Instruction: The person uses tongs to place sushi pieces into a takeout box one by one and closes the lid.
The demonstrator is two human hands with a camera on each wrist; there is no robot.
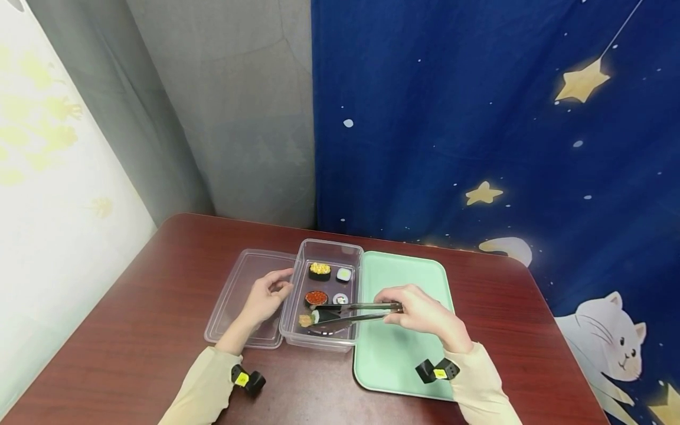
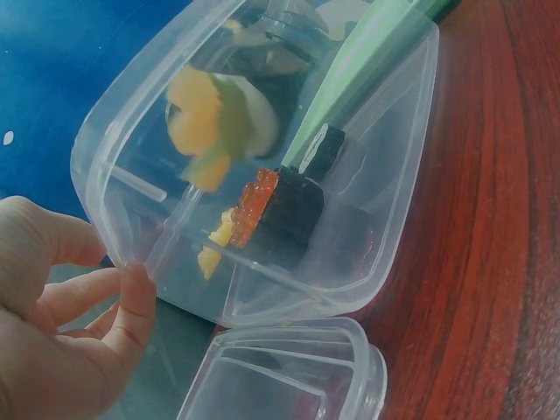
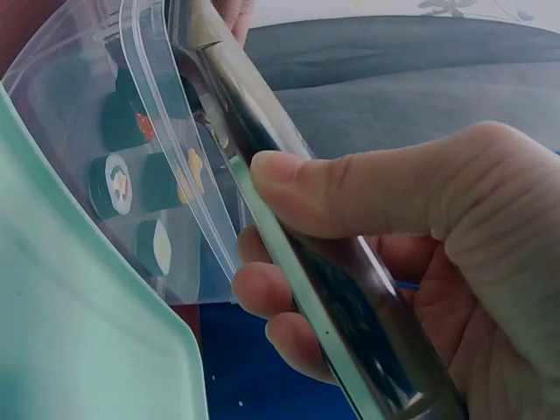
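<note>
The right hand (image 1: 414, 310) grasped tongs (image 3: 337, 271) pinching a roll (image 1: 319, 317) at the near end of the box (image 1: 332, 251); the left hand (image 1: 265, 296) touched its side, whether gripping I couldn't tell. The step looked like a transfer, next needing steady pressure, clear of other sushi (image 1: 316, 297).

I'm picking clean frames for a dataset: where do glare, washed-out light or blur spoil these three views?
Head: the white curtain at left looks washed out, and the tabletop shows a pale sheen near the bottom edge; left wrist: the orange-tipped sushi roll is blurred, the red roe sushi crisper; right wrist: the metal tongs carry bright streaks.
</note>
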